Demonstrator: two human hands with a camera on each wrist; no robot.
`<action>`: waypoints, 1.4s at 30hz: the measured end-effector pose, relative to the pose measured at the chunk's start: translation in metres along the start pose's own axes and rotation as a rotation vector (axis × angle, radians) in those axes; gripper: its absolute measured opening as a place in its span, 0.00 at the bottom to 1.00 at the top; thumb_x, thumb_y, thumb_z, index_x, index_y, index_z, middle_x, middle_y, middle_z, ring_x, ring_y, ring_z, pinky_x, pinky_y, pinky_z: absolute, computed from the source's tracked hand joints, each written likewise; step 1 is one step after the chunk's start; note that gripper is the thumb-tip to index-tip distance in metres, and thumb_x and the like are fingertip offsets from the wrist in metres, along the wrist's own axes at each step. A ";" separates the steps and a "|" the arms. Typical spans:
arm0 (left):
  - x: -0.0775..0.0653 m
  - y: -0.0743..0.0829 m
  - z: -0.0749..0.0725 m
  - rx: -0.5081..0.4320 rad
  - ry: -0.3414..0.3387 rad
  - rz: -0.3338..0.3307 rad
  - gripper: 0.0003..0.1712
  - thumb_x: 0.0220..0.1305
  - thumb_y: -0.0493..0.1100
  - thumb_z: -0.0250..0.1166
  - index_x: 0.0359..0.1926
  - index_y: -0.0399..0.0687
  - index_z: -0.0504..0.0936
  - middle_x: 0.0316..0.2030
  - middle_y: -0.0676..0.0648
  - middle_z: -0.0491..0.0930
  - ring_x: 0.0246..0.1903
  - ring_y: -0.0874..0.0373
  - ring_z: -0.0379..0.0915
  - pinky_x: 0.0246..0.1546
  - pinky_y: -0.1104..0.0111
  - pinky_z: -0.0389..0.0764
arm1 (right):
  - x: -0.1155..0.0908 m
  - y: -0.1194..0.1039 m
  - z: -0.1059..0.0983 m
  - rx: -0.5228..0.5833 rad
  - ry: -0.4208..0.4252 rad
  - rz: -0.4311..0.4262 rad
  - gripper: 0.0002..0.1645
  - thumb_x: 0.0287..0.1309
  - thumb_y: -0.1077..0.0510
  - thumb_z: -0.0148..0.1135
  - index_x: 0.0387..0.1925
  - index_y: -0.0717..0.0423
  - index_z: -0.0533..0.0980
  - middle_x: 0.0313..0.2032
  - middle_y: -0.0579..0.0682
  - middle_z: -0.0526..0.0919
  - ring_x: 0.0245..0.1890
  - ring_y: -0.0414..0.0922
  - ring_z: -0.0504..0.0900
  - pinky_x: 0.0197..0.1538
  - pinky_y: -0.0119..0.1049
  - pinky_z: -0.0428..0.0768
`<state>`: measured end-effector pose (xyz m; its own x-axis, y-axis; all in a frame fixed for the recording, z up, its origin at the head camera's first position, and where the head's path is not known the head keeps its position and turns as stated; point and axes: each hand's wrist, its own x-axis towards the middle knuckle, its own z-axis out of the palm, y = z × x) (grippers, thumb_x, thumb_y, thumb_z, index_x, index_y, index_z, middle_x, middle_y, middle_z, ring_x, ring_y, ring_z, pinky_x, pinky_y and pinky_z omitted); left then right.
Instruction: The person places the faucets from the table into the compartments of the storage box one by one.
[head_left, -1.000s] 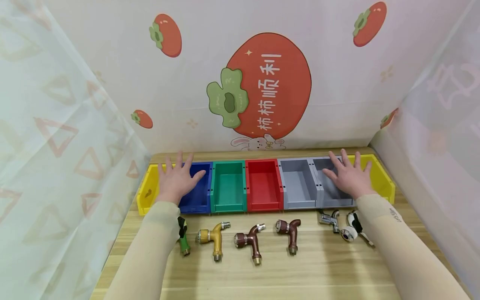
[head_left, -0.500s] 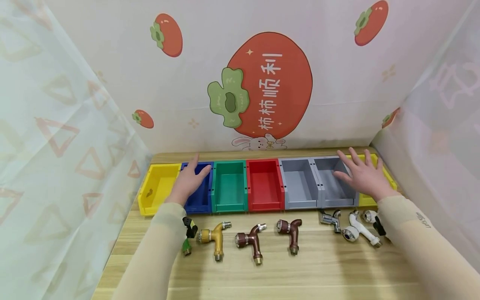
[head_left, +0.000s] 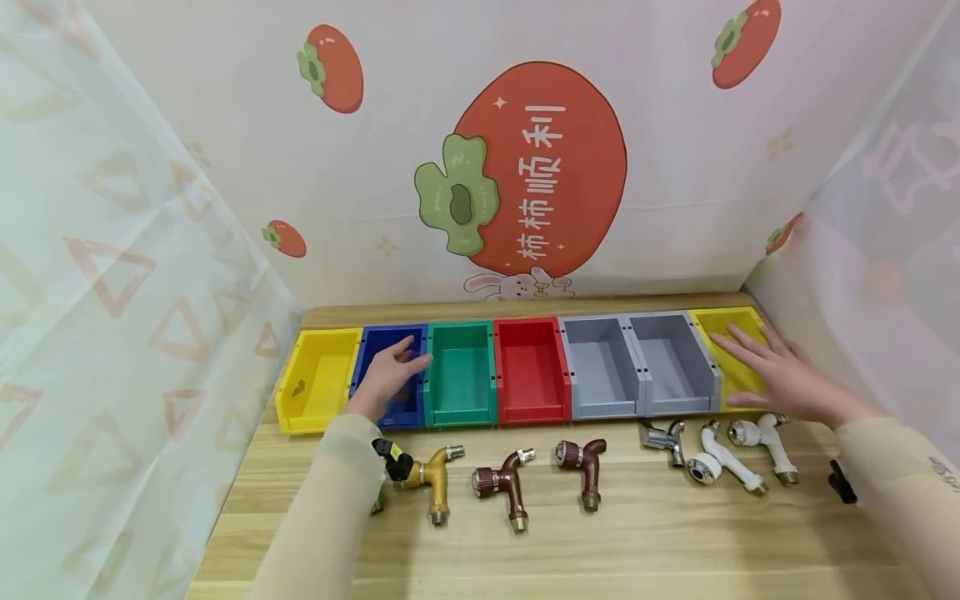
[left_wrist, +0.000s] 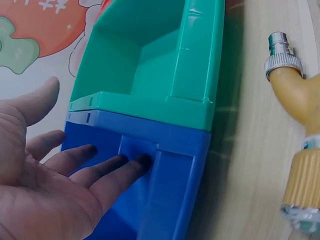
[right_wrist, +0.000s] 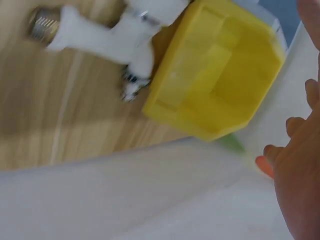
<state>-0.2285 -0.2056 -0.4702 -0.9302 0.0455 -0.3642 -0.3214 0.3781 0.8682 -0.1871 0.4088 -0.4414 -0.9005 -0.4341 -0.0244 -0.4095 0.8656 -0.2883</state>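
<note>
My left hand point(head_left: 386, 379) hovers over the blue bin point(head_left: 405, 408) with relaxed fingers and holds nothing. In the left wrist view its fingers point(left_wrist: 112, 182) are spread in front of the blue bin's inside; contact cannot be told. Over the right yellow bin point(head_left: 738, 392), my right hand point(head_left: 780, 379) has its fingers extended and nothing in them. Two white taps point(head_left: 776, 446) lie just below that hand. Near the left wrist are a golden tap point(head_left: 437, 479) and a green tap, mostly hidden by the sleeve.
Between the hands stand a green bin point(head_left: 459, 375), a red bin point(head_left: 529, 375) and two grey bins point(head_left: 600, 367), joined in one row. Two maroon taps point(head_left: 512, 483) and a silver tap point(head_left: 663, 440) lie before them on the wooden table point(head_left: 637, 542). Fabric walls point(head_left: 360, 167) enclose it.
My right hand has moved right from the grey bin to over the yellow one, uncovering the white taps. My left hand has moved slightly right and nearer over the blue bin, uncovering the left yellow bin.
</note>
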 end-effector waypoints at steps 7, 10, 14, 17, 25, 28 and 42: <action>0.002 -0.011 0.005 -0.080 -0.003 -0.030 0.44 0.72 0.50 0.66 0.82 0.61 0.54 0.79 0.42 0.55 0.74 0.39 0.58 0.66 0.38 0.69 | -0.031 0.019 0.007 0.030 -0.041 -0.023 0.69 0.49 0.44 0.80 0.83 0.40 0.47 0.82 0.57 0.37 0.75 0.77 0.31 0.65 0.82 0.28; 0.002 -0.014 0.006 -0.096 0.003 -0.043 0.43 0.72 0.49 0.66 0.81 0.61 0.56 0.79 0.42 0.56 0.73 0.40 0.60 0.66 0.39 0.69 | -0.043 0.027 0.015 0.019 -0.055 -0.032 0.71 0.45 0.42 0.81 0.83 0.40 0.47 0.82 0.58 0.38 0.71 0.84 0.39 0.62 0.85 0.34; 0.001 -0.015 0.006 -0.103 0.015 -0.056 0.41 0.71 0.49 0.67 0.80 0.61 0.60 0.78 0.42 0.59 0.72 0.41 0.63 0.66 0.40 0.71 | -0.057 0.035 0.028 0.007 -0.055 -0.052 0.72 0.41 0.39 0.81 0.82 0.39 0.50 0.82 0.54 0.39 0.67 0.88 0.48 0.58 0.88 0.45; 0.000 -0.015 0.007 -0.103 0.015 -0.064 0.40 0.71 0.50 0.67 0.79 0.61 0.62 0.76 0.42 0.62 0.70 0.42 0.66 0.66 0.41 0.71 | -0.065 0.041 0.038 0.024 -0.045 -0.086 0.71 0.39 0.37 0.81 0.81 0.41 0.52 0.82 0.52 0.39 0.64 0.89 0.52 0.60 0.87 0.41; -0.003 -0.016 0.008 -0.107 0.015 -0.084 0.38 0.72 0.51 0.66 0.79 0.64 0.62 0.73 0.42 0.66 0.68 0.42 0.68 0.65 0.42 0.72 | -0.077 0.048 0.057 0.005 -0.031 -0.154 0.71 0.38 0.33 0.79 0.81 0.44 0.54 0.81 0.41 0.34 0.66 0.87 0.53 0.68 0.70 0.19; -0.002 -0.017 0.009 -0.112 0.021 -0.086 0.37 0.72 0.51 0.66 0.78 0.65 0.63 0.73 0.43 0.68 0.68 0.43 0.68 0.65 0.42 0.73 | -0.081 0.048 0.063 -0.051 -0.014 -0.191 0.70 0.38 0.32 0.78 0.81 0.44 0.54 0.82 0.46 0.33 0.75 0.77 0.43 0.68 0.64 0.14; -0.002 -0.017 0.011 -0.092 0.025 -0.079 0.37 0.73 0.51 0.65 0.79 0.66 0.62 0.74 0.44 0.67 0.69 0.43 0.67 0.65 0.42 0.73 | -0.102 0.047 0.084 -0.128 0.018 -0.170 0.65 0.49 0.35 0.77 0.81 0.45 0.53 0.82 0.50 0.43 0.79 0.44 0.27 0.69 0.52 0.10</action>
<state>-0.2193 -0.2022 -0.4881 -0.9053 -0.0047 -0.4248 -0.4074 0.2935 0.8648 -0.1016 0.4725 -0.5331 -0.8187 -0.5733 0.0320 -0.5702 0.8052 -0.1629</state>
